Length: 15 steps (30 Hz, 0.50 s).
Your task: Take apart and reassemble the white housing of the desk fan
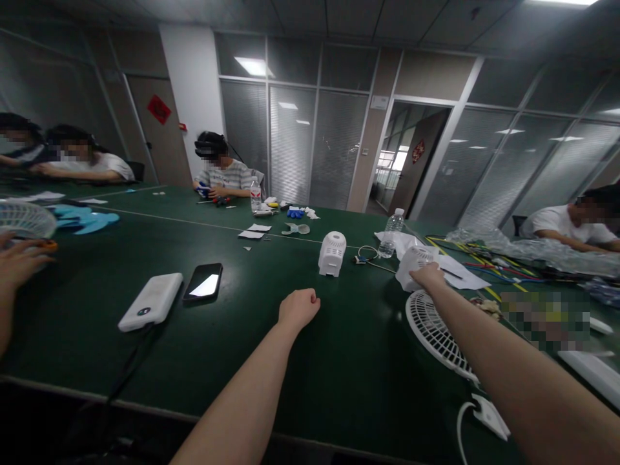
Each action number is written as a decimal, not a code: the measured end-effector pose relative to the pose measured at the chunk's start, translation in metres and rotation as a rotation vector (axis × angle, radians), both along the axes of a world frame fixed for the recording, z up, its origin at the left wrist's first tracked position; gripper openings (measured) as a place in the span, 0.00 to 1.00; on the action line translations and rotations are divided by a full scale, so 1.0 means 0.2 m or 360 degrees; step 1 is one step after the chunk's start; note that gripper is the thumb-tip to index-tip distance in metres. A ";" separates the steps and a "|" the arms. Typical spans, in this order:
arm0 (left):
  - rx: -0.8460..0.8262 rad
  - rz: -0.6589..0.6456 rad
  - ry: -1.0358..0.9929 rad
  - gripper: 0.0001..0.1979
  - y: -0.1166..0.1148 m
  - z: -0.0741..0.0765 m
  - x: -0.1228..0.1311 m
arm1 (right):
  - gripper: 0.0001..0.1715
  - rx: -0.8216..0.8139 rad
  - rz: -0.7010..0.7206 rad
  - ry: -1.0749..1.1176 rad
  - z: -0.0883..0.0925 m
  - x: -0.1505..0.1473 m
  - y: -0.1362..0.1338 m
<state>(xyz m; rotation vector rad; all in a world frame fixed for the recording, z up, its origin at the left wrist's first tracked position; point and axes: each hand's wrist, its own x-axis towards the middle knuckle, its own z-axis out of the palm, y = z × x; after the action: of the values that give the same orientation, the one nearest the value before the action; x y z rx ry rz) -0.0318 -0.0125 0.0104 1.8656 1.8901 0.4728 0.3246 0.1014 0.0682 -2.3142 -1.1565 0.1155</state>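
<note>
My right hand (429, 276) reaches out to the right and is closed on the near side of a white plastic fan housing (411, 263) with vent slots; some of its fingers are hidden. Just under that forearm lies a round white fan grille (431, 326), partly covered by it. My left hand (299, 309) rests as a fist on the green table, with nothing showing in it. A second white vented housing (332, 253) stands upright a little beyond the left fist, apart from it.
On the left lie a white power bank (152, 300) and a phone (204, 282). At the far left, a neighbour's hand (19, 261) is beside another grille (26, 218) and blue fan blades (84, 219). A water bottle (391, 232), papers and cables (504, 270) occupy the right.
</note>
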 end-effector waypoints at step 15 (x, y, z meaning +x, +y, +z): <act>0.0027 -0.0009 0.0034 0.09 0.01 -0.02 -0.01 | 0.28 0.0705 0.0328 -0.0606 0.07 0.41 -0.89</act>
<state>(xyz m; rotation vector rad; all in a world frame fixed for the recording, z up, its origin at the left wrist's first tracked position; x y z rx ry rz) -0.0329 -0.0112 0.0064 1.8936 1.9002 0.4705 0.4073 -0.0770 0.0816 -1.8647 -1.4339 -0.4799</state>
